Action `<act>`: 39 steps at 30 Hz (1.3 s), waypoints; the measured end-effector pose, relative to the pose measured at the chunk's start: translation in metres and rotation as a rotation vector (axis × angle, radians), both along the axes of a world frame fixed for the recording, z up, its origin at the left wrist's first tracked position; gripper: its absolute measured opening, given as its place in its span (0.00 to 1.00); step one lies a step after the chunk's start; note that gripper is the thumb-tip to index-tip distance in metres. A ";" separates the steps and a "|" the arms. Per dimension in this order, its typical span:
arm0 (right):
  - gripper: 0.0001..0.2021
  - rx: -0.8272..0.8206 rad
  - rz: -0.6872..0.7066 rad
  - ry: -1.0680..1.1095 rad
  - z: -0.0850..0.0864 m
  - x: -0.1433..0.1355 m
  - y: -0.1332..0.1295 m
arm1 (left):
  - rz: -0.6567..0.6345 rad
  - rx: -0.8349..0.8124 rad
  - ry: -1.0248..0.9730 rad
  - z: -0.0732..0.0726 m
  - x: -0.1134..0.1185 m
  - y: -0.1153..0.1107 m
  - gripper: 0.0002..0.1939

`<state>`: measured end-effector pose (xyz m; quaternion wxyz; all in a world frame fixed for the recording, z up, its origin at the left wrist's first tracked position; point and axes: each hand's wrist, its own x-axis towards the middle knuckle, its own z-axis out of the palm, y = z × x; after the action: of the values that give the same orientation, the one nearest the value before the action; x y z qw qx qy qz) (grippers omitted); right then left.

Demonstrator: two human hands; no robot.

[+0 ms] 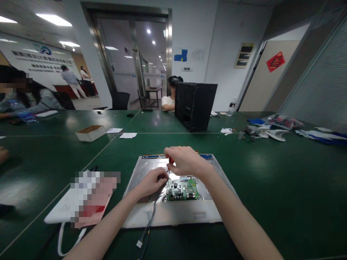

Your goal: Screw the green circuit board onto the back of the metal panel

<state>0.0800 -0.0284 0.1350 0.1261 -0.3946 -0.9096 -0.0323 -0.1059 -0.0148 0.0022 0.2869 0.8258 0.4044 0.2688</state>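
A flat metal panel (189, 213) lies on the green table, with a green circuit board (182, 189) on its middle. My right hand (184, 160) is closed around a red-handled screwdriver (170, 160), whose shaft points down to the board's upper left corner. Beside the tip, my left hand (154, 180) has its fingers pinched together at the board's left edge; what they hold, if anything, is hidden. A dark cable (151, 216) with a white connector (139, 244) runs from below my left hand over the panel's front edge.
Left of the panel lie a white device (61, 206) and a pink item (108, 186). Farther back are an open cardboard box (90, 133), papers (128, 135) and a black computer case (199, 108), with a person behind it. Bags and parts (276, 134) lie at the right.
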 end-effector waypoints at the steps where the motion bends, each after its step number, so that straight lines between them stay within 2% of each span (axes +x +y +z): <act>1: 0.10 -0.004 0.015 0.008 0.000 0.000 -0.001 | -0.001 0.002 -0.002 -0.001 0.000 0.000 0.05; 5: 0.11 -0.022 0.032 0.015 0.000 -0.001 -0.001 | -0.003 0.008 -0.002 -0.002 0.000 0.001 0.05; 10: 0.07 0.008 -0.055 -0.022 0.000 -0.004 0.001 | -0.005 0.001 0.014 0.002 0.001 -0.001 0.05; 13: 0.08 0.023 -0.081 -0.035 0.000 -0.004 0.002 | -0.006 -0.004 0.019 0.005 0.001 -0.002 0.05; 23: 0.11 -0.058 0.028 0.016 0.005 -0.001 -0.005 | -0.005 -0.010 -0.002 -0.001 0.001 0.000 0.06; 33: 0.08 0.017 -0.084 -0.043 -0.001 -0.003 0.003 | 0.006 -0.004 0.024 0.004 0.001 -0.001 0.05; 39: 0.09 -0.009 -0.040 -0.049 0.004 -0.001 -0.004 | -0.004 -0.001 0.003 0.000 0.001 0.000 0.06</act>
<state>0.0794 -0.0325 0.1390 0.1013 -0.4124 -0.9045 -0.0404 -0.1053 -0.0147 0.0022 0.2871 0.8267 0.4034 0.2671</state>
